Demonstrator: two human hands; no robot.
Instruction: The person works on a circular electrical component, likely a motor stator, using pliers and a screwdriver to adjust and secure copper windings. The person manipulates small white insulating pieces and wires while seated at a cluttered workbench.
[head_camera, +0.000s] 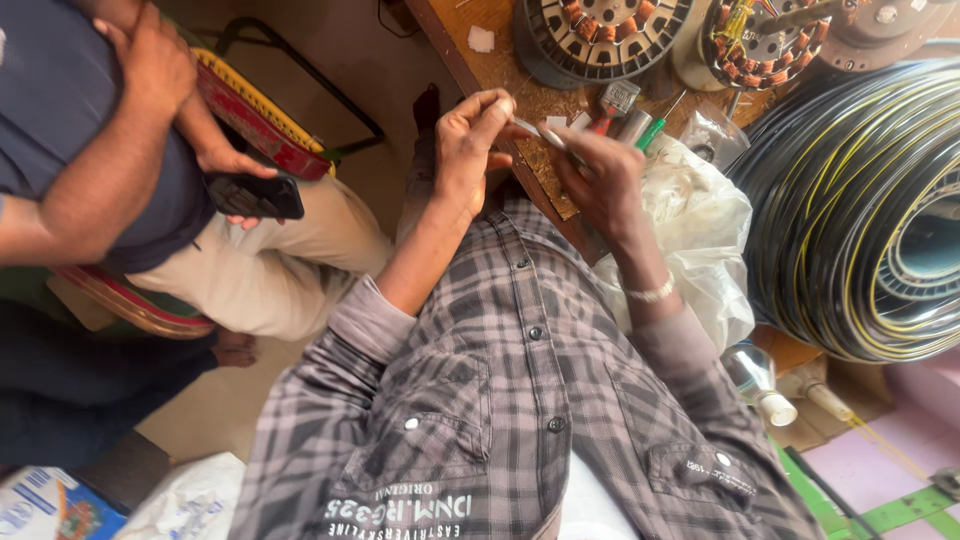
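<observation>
- A big coil of black cable with yellow stripes (860, 200) lies well to the right of the grip, filling that side of the view.
- A wooden workbench (480, 62) runs just beyond and under the hands; two round motor stators with copper windings (600, 35) sit on it, beyond the grip.
- A crumpled clear plastic bag (700, 220) lies just right of the right wrist.
- A seated person in a dark shirt, well left of the grip, holds a black phone (255, 195) on the lap.
- The left hand (465, 150) and right hand (600, 180) meet above the bench edge, near each other.
- A thin pale strip (535, 130) spans the gap between them; the left fingertips pinch one end, the right fingers close around the other.
- A green-handled screwdriver (652, 130) lies just beyond the right hand.
</observation>
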